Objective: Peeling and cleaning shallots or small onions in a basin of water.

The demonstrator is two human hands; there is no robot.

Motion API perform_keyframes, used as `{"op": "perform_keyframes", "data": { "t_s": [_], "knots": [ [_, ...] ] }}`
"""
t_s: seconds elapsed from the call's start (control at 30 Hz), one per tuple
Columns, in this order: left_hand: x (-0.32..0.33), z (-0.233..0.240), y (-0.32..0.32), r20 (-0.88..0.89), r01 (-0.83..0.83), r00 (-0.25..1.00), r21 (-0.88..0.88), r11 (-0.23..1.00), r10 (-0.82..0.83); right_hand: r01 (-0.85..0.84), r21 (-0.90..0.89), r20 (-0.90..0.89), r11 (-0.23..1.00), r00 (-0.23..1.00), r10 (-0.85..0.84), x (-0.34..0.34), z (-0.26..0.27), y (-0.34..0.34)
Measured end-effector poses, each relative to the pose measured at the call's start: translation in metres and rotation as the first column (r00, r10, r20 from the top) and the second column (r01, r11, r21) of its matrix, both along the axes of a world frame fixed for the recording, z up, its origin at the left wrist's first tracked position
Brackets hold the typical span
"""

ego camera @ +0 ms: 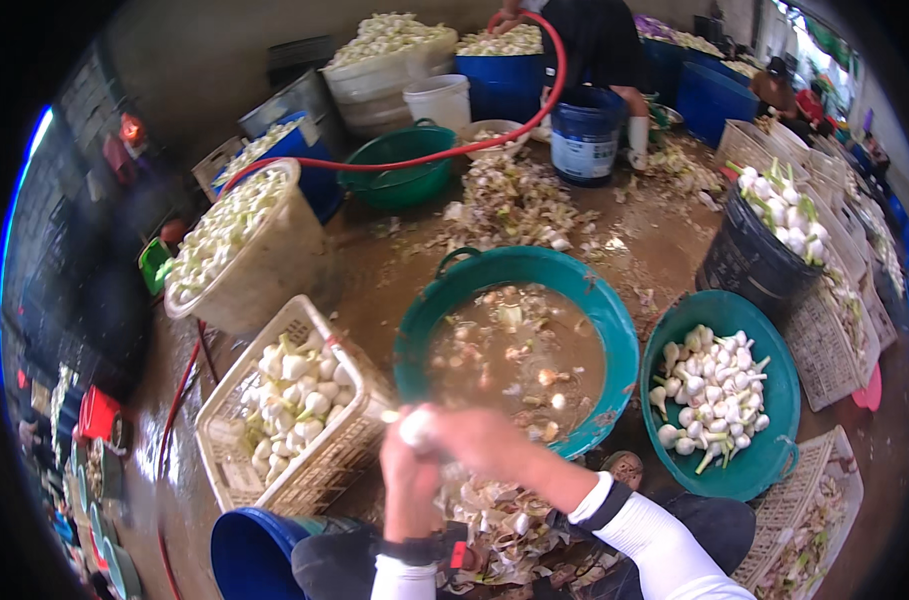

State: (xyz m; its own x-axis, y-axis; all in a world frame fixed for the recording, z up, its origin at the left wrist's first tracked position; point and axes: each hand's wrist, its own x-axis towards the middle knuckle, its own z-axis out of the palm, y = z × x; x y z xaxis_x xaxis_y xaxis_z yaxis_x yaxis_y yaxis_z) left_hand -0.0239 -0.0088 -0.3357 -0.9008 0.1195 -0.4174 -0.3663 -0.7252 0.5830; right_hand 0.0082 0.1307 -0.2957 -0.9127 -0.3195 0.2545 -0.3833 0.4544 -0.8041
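Observation:
My left hand grips a whitish garlic bulb, its stem end pointing left. Against the same bulb lies my right hand, its fingers curled and blurred by motion; whether it also holds a small tool is not clear. Just beyond both hands, a green plastic tub contains murky brown water with floating skins and bits of garlic. To the left, trimmed bulbs lie in a cream plastic crate. A second green tub, to the right, has garlic bulbs with short stems in it.
Garlic skins are heaped between my legs, near a blue bucket. A black bucket of garlic stands at right. Across the wet floor, a person stands near a red hose and more full tubs.

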Motion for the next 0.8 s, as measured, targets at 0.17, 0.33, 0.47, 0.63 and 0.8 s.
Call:
{"op": "perform_keyframes", "data": {
  "t_s": [0.17, 0.33, 0.47, 0.63, 0.8],
  "knots": [
    [-0.051, 0.035, -0.054, -0.234, -0.427, 0.855, 0.19, 0.884, 0.464, 0.094, 0.171, -0.012, 0.981, 0.996, -0.093, -0.046, -0.084, 0.032],
    [-0.032, -0.009, 0.011, -0.118, -0.064, 0.991, -0.014, 0.998, 0.062, 0.735, 0.461, -0.095, 0.497, 0.597, -0.796, -0.11, -0.231, 0.187],
    [-0.02, -0.029, 0.048, -0.047, 0.277, 0.943, -0.437, 0.856, -0.329, 0.318, 0.706, 0.466, 0.633, 0.465, -0.753, -0.085, -0.298, 0.178],
    [-0.025, -0.034, 0.05, -0.117, -0.193, 0.542, -0.981, 0.012, -0.832, 0.043, 0.615, 0.299, 0.787, 0.911, -0.283, -0.081, -0.163, 0.113],
    [-0.033, -0.005, 0.048, -0.328, -0.148, 0.544, -0.943, 0.297, -0.772, 0.413, -0.382, 0.303, 0.827, 0.901, -0.31, -0.036, -0.076, 0.084]
  ]
}}
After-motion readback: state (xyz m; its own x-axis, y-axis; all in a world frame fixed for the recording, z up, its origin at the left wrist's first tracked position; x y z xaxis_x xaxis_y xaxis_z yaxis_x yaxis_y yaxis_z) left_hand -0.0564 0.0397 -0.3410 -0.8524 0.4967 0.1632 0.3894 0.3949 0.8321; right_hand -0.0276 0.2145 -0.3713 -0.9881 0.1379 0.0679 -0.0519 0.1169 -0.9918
